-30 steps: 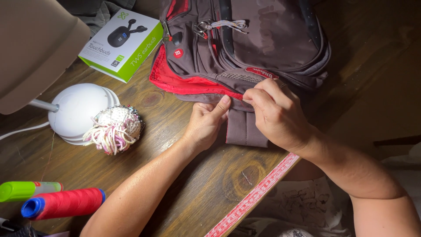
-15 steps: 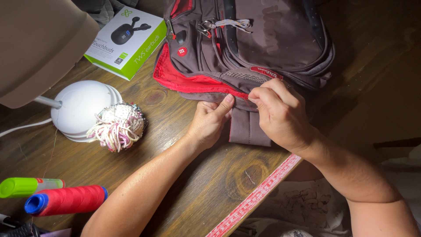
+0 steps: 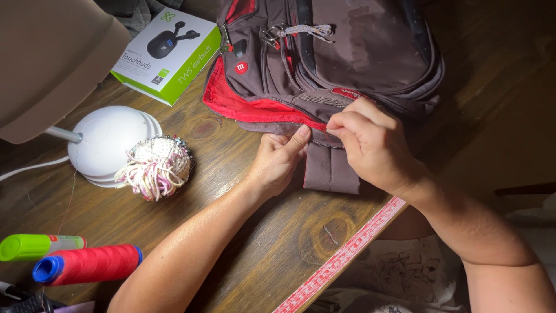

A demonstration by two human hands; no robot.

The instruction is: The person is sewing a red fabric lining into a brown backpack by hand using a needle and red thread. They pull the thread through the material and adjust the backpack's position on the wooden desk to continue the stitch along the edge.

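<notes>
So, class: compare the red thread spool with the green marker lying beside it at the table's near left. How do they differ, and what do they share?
The red thread spool is thicker than the green marker. The spool is red with blue ends; the marker is bright green with a pale band. The spool lies nearer the camera, the marker just behind it. Both lie on their sides on the wooden table, roughly parallel, away from both hands.

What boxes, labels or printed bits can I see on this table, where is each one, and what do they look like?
Carton: top left, beside the backpack; flat rectangle, white face, green sides, dark earbuds pictured.
Round badge: on the grey and red backpack; small, red with a white mark.
Sewn label: on the backpack, just above the right hand; narrow, red.
Tape measure: along the table edge; pink strip with fine markings.
</notes>
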